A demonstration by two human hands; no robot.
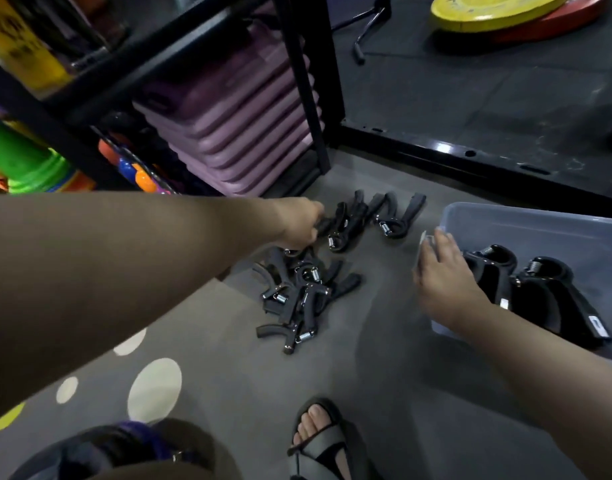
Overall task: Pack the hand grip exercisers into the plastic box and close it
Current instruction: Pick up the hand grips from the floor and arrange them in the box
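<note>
My left hand (297, 221) is stretched out low over the floor (384, 382). Its fingers (315, 218) are curled round the near handle of one hand grip exerciser (342, 225). The knuckles hide part of the contact, so I judge it a grip rather than a touch. A neighbouring exerciser (396, 216) lies just past those fingers, and the tangled pile (297, 299) sits just under the wrist, on my side.

My right hand (443, 282) lies with its fingers straight and relaxed on the near corner of the plastic box (526, 220), holding nothing. Just beside those fingers, inside the box, two packed exercisers (540, 289) lie side by side with their springs pointing away from me. I see no lid.

As I read it, the step in hand is to lift the gripped one and carry it across to the box. The piece seems to overlap another at its spring end. I would therefore close firmly on the single handle and raise it straight up until it hangs free, and only then swing right. I would lay it beside the packed pair, turned the same way, to save room for the pile. My right hand should press down to stop the box sliding, then draw its fingers back off the landing spot.
</note>
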